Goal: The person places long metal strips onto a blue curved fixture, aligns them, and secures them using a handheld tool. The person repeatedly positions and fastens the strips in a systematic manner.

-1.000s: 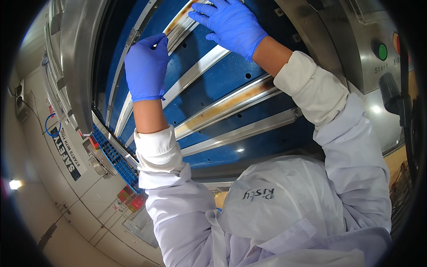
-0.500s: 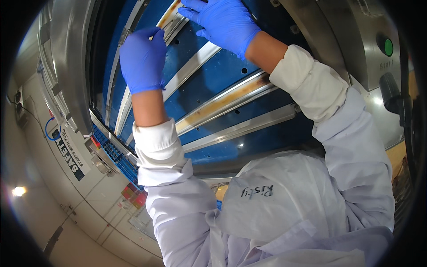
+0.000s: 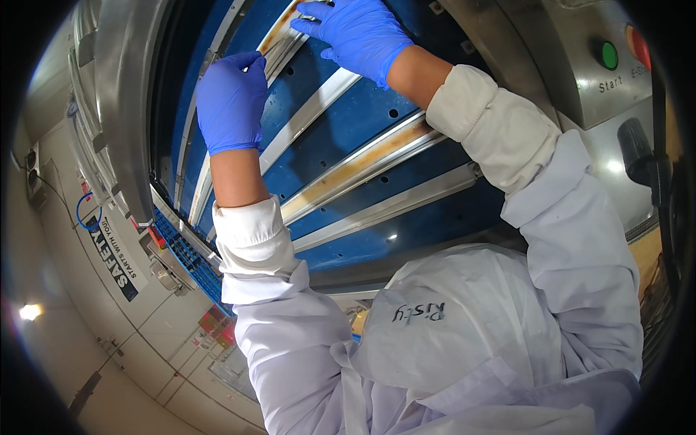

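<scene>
Both my hands wear blue gloves and reach up into a large machine drum with a blue perforated wall (image 3: 377, 109) crossed by metal ribs. My left hand (image 3: 232, 101) pinches the edge of a stained metal rib (image 3: 279, 43) with thumb and fingertips. My right hand (image 3: 359, 32) lies over the upper end of the same rib, fingers spread and curled onto it. A second rib (image 3: 362, 163) with brown stains runs below my right forearm. What lies under my right palm is hidden.
The drum's steel rim (image 3: 119, 109) curves along the left. A steel control panel at the right carries a green button (image 3: 609, 54) and a red one (image 3: 638, 43). A black handle (image 3: 641, 152) stands at the far right. White tiled floor lies below left.
Both hands have shifted slightly up and to the left along the rib. The view has tilted a little with them.
</scene>
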The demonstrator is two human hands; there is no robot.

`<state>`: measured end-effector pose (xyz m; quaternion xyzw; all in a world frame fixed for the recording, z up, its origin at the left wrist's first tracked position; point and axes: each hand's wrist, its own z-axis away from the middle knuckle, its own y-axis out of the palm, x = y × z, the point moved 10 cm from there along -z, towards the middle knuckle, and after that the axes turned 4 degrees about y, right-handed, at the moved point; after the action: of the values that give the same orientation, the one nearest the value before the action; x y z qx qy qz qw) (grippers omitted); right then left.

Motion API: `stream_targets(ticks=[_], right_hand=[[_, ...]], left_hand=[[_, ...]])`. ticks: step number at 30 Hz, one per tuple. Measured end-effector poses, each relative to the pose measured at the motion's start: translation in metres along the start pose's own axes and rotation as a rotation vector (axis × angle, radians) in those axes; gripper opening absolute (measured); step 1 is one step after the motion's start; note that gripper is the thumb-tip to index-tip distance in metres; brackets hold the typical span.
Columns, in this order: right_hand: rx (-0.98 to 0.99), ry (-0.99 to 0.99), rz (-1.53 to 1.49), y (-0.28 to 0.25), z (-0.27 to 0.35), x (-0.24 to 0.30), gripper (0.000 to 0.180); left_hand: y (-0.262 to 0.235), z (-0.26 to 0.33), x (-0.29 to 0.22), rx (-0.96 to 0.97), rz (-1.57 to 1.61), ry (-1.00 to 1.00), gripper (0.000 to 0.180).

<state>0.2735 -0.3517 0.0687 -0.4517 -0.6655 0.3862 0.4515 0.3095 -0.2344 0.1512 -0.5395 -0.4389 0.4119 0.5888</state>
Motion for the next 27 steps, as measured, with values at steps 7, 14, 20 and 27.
stream_targets(ticks=[7, 14, 20, 27], right_hand=[[0.025, 0.005, 0.018, -0.001, -0.004, 0.008, 0.041], [0.023, 0.018, 0.052, -0.002, -0.005, 0.008, 0.039], [0.046, 0.033, 0.036, 0.004, -0.005, 0.005, 0.038], [-0.021, 0.011, -0.016, 0.005, -0.001, 0.004, 0.038]], left_hand=[[0.012, -0.002, 0.002, -0.019, 0.006, -0.048, 0.024], [0.000, 0.001, 0.013, -0.031, 0.068, -0.031, 0.025], [-0.001, -0.002, 0.007, -0.030, 0.025, 0.005, 0.026], [-0.004, 0.004, 0.012, 0.020, 0.176, -0.115, 0.026]])
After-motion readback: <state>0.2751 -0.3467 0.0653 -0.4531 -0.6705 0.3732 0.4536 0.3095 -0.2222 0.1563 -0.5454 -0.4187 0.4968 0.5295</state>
